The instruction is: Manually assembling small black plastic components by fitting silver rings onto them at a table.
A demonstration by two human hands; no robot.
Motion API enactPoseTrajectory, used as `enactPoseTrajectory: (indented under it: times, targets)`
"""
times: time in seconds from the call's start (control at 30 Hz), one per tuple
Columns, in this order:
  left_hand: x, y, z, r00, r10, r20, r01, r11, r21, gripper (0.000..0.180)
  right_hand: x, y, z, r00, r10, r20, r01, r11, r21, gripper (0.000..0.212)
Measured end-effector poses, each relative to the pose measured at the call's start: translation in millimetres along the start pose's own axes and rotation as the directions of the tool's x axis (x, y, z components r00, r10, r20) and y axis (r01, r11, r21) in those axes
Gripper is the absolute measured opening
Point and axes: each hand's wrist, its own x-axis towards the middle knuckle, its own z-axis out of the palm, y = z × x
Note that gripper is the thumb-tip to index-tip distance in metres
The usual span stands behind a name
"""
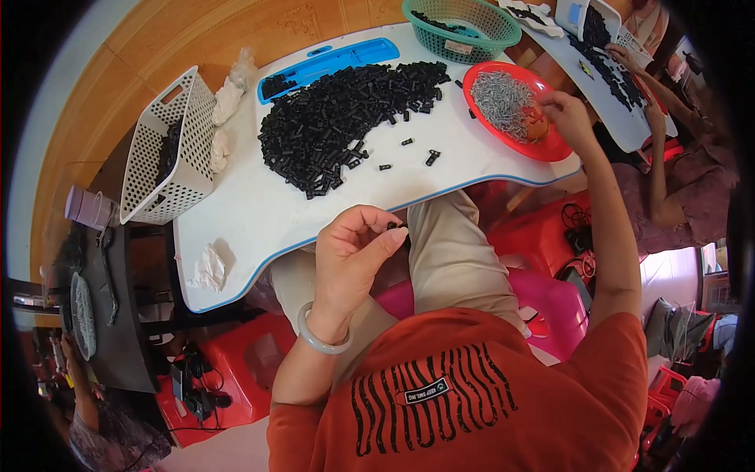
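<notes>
My left hand (354, 252) is held over my lap at the near edge of the white table (259, 212), its fingertips pinched on a small black plastic piece (392, 226). My right hand (568, 116) reaches out to the red plate (550, 145) of small silvery metal parts (503, 96), fingers closed down at the plate's right side; what they hold is hidden. A big heap of black plastic pieces (346, 118) lies on the middle of the table, with a few strays (431, 157) beside it.
A white perforated basket (169, 145) tips at the table's left edge. A blue tray (330, 63) and a green basket (464, 27) stand behind the heap. Crumpled white paper (211, 266) lies near the left corner. Another person's hand (625, 57) works at a second table, upper right.
</notes>
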Motion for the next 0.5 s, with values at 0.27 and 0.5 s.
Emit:
enactPoseTrajectory:
  times: [0.27,0.5]
  targets:
    - [0.7,-7.7,2.1,0.999,-0.045,-0.008,0.045,0.999,-0.001,0.012,-23.1,-9.3,-23.5,0.964,-0.031,0.264,0.179,0.811,-0.557,0.018]
    - [0.4,-8.3,5.2,0.999,-0.042,-0.002,0.042,0.999,0.014,0.012,-30.0,-40.5,-6.7,0.940,-0.003,0.341,0.123,0.936,-0.331,0.014]
